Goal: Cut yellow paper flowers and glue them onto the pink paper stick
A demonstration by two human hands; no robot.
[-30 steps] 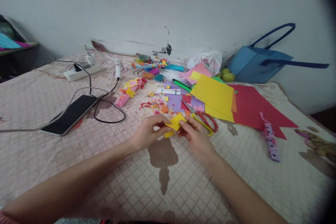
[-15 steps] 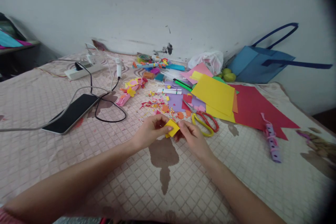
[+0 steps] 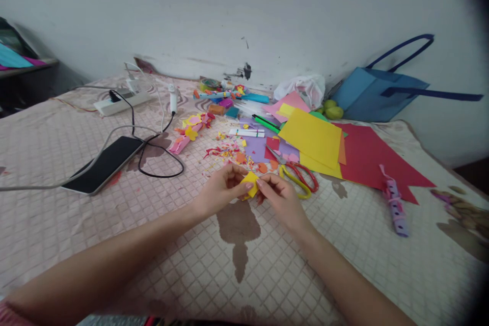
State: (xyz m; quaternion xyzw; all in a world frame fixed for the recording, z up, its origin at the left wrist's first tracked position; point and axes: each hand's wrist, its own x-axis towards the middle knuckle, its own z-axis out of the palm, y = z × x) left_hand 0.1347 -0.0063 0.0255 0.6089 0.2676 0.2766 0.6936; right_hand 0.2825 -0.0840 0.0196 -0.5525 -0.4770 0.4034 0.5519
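Yellow paper (image 3: 251, 178) is gripped just below frame centre by left hand (image 3: 217, 191) and right hand (image 3: 283, 198); right thumb (image 3: 266, 190) has been brought nearer its edge, apparently steadying the hold.

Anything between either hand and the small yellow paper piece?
Nothing visible. The left hand grips the small yellow paper piece, thumb on top; the right hand has its thumb at the right edge. The scissors lie beyond the right hand, not between.

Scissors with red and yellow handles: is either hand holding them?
No, the scissors lie just beyond the right hand, which holds a small yellow piece together with the left hand.
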